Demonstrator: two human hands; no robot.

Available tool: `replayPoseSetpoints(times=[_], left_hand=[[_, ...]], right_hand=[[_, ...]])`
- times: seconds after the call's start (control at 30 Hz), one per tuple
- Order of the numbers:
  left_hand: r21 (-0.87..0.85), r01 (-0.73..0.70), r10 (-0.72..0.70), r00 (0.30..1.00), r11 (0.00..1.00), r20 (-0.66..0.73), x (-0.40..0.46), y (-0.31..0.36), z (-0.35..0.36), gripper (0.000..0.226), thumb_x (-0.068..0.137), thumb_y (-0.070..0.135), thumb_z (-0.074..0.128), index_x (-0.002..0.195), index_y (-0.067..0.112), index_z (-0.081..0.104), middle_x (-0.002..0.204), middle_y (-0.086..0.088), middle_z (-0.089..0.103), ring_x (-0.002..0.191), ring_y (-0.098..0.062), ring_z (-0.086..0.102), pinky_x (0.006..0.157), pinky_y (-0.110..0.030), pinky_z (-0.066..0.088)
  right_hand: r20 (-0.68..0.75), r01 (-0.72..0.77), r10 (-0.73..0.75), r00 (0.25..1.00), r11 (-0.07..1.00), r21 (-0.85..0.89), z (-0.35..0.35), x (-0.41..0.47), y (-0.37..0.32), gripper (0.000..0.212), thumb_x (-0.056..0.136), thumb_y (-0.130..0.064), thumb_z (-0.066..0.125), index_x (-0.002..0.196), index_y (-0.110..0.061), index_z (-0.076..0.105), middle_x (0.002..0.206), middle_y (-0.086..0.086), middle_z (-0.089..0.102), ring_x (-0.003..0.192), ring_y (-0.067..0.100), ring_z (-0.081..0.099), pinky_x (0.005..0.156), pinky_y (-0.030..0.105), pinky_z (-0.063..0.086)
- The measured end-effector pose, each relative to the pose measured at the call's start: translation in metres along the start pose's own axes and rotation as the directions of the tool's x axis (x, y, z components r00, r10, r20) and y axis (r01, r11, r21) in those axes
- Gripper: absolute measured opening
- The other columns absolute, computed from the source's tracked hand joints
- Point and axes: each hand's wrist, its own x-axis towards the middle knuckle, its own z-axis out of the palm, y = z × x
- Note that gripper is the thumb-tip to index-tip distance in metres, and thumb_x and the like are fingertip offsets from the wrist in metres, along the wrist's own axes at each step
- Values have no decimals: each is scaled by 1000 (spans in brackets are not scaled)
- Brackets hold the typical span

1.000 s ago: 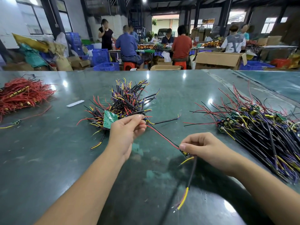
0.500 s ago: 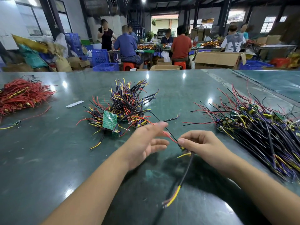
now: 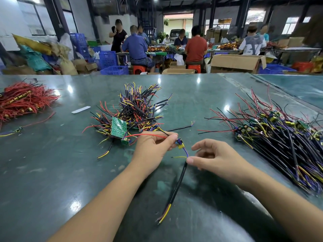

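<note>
Over the dark green table (image 3: 52, 172) my left hand (image 3: 153, 145) pinches a small wired module (image 3: 180, 143) with blue and yellow parts; its red lead (image 3: 150, 135) arcs back toward the middle pile. My right hand (image 3: 215, 158) pinches the black sheathed cable (image 3: 176, 186) of the same piece where its purple and yellow wires come out. The cable trails toward me and ends in bare coloured tips (image 3: 163, 216).
A tangled pile of wired boards (image 3: 136, 109) with a green circuit board (image 3: 118, 127) lies just beyond my left hand. A long heap of wired modules (image 3: 279, 135) fills the right side. Red wires (image 3: 24, 100) sit far left, a white strip (image 3: 81, 109) nearby. People work at benches behind.
My left hand left the green board in the pile, swung right with fingers spread, and now pinches the module. My right hand slid down onto the cable's top.
</note>
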Motion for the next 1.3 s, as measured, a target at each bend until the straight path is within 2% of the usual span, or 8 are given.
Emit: replayPoseSetpoints(times=[0.17, 0.27, 0.5, 0.77, 0.9, 1.0, 1.2, 1.3], left_hand=[[-11, -56, 56, 997, 998, -49, 1, 0, -2, 26, 84, 4, 67, 68, 23, 70, 62, 10, 69, 62, -6, 67, 60, -16, 53], [-30, -80, 78, 996, 996, -40, 0, 1, 1, 25, 85, 3, 66, 70, 22, 71, 63, 12, 69, 62, -4, 66, 61, -14, 51], [-117, -36, 48, 994, 992, 100, -4, 6, 1, 12, 85, 10, 65, 89, 18, 72, 77, 7, 72, 73, -7, 64, 70, -18, 52], [-168, -16, 40, 989, 986, 142, -6, 10, 1, 17, 78, -3, 69, 89, 10, 70, 78, 7, 73, 75, -4, 66, 73, -15, 51], [-226, -55, 82, 991, 972, 109, -6, 11, 0, 15, 75, 5, 72, 88, 13, 72, 83, 2, 74, 77, -8, 68, 74, -19, 52], [-267, -77, 109, 988, 960, 106, -7, 14, -1, 20, 68, 18, 74, 88, 14, 75, 88, -2, 75, 81, -11, 69, 75, -19, 52], [-316, -109, 140, 987, 943, 77, -10, 19, 2, 18, 66, 14, 71, 81, 23, 78, 81, 5, 75, 77, -4, 68, 71, -15, 51], [-300, -126, 151, 986, 946, 63, -10, 20, 2, 17, 72, 5, 70, 83, 18, 74, 82, 6, 74, 78, -2, 68, 71, -12, 49]], right_hand=[[22, 4, -1, 1000, 989, -149, 5, -3, -5, 53, 57, -68, 73, 86, -23, 71, 73, -8, 71, 63, 2, 61, 65, 20, 49], [16, 27, -24, 1000, 971, -239, 12, -5, -7, 31, 70, -51, 75, 80, -22, 71, 65, -10, 66, 57, 0, 53, 57, 14, 41], [46, -38, 30, 998, 980, 197, 15, -6, -13, 9, 85, -10, 66, 87, -3, 62, 71, 6, 66, 61, 11, 60, 60, 17, 50], [70, -57, 38, 997, 952, 302, 13, -9, -17, 11, 81, -17, 68, 83, -9, 61, 62, 5, 58, 54, 11, 58, 55, 18, 47], [283, -276, 118, 952, 730, 626, 9, -6, -21, 26, 78, -36, 62, 85, -13, 71, 76, 5, 68, 63, 13, 63, 59, 21, 51], [458, -433, 118, 881, 591, 680, 2, -6, -22, 32, 84, -37, 53, 88, -14, 75, 82, 2, 70, 73, 13, 67, 65, 23, 54], [447, -424, 71, 892, 477, 770, -1, -8, -22, 27, 61, -28, 86, 80, -15, 73, 74, -1, 66, 74, 14, 67, 67, 25, 55], [395, -392, 104, 913, 494, 776, 0, -10, -23, 10, 69, -25, 75, 74, -17, 73, 72, -2, 65, 71, 13, 66, 64, 24, 55]])
